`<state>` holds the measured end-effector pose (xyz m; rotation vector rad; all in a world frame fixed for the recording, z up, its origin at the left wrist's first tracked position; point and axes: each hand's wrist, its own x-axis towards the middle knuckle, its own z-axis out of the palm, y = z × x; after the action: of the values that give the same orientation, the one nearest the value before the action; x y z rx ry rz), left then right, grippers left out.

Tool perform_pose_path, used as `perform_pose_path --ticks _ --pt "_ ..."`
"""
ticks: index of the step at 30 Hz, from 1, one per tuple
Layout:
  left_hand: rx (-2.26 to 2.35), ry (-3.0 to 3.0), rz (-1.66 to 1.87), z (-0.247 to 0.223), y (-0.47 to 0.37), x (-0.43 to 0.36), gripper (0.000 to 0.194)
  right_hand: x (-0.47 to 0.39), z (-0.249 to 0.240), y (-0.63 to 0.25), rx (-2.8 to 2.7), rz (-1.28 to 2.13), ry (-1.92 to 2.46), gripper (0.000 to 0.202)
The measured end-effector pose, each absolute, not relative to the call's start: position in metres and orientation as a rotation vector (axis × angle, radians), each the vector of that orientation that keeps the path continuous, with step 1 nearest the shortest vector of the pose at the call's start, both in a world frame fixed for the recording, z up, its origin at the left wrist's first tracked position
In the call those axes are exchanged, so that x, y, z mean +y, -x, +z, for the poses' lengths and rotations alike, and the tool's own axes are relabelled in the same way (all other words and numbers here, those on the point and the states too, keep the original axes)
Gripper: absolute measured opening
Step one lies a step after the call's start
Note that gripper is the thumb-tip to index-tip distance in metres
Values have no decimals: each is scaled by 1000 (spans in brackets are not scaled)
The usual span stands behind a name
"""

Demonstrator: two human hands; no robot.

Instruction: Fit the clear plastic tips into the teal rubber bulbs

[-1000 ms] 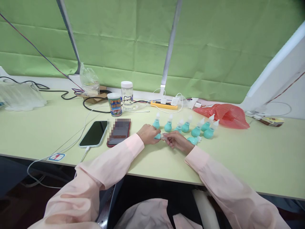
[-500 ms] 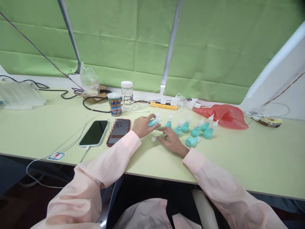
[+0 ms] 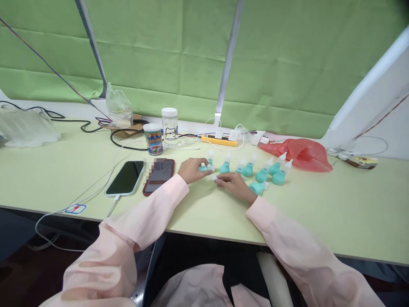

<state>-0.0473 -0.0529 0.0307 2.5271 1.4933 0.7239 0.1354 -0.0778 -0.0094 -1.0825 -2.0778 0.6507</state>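
My left hand (image 3: 194, 170) grips a teal bulb with a clear neck (image 3: 206, 168), tilted toward the right. Close to that neck, the fingertips of my right hand (image 3: 232, 184) pinch a small white tip (image 3: 214, 177). Another teal bulb (image 3: 210, 160) stands just behind my left fingers. To the right, several teal bulbs with clear pointed tips stand on the table, one of them (image 3: 224, 166) nearest my hands. A further teal bulb (image 3: 256, 188) lies on its side beside my right wrist. My right hand partly hides one of the standing bulbs.
Left of my hands lie a white-edged phone (image 3: 125, 178) and a red-edged phone (image 3: 159, 177). Behind them stand a printed cup (image 3: 154, 140) and a white-lidded jar (image 3: 170, 126). A yellow power strip (image 3: 219, 140) and red plastic bag (image 3: 308, 155) are at the back. Cables cross the table.
My right hand has picked up the small white tip from the table and raised it toward the bulb's neck. The bulb in my left hand now points more to the right.
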Motion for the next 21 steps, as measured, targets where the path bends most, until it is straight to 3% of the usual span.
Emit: perform_pose_path --ticks 8,21 --pt "1258 -2384 584 32 55 -44 40 -75 -5 -142 -1875 559 1059 27" --pt "948 -2272 436 35 61 -43 43 -81 3 -143 -1951 1013 913 22"
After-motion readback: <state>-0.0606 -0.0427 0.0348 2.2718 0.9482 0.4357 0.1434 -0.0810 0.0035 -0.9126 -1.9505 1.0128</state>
